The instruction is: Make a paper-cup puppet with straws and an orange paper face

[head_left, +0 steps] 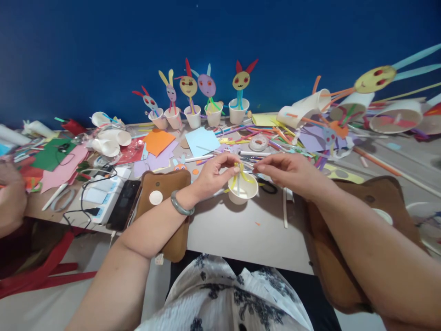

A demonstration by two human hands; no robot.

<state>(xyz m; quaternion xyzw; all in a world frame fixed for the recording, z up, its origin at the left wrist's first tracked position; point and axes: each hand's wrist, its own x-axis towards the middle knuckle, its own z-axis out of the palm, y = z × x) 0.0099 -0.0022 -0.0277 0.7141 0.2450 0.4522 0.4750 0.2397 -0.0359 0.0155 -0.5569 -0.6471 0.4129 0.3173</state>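
My left hand (217, 174) is closed in a pinch at the top of a bent yellow pipe cleaner (242, 172). A thin pale stick (238, 184) runs from the pinched tips down into a white paper cup (242, 196). The cup stands upright on the table, and yellow ends show at its rim. To the right of the cup, my right hand (288, 171) is raised with thumb and fingers pressed together. What it pinches, if anything, is too small to make out. Black scissor handles (268, 186) lie beneath the right fingertips, behind the cup.
Several paper-faced rabbit figures in cups, one a purple face (206, 85), line the blue wall. Brown cushions (165, 184) lie under both forearms. Leftward are a power strip (112, 195), a phone (124, 204) and another person's hand (12, 197). Coloured paper (201, 141) and pipe cleaners cover the back.
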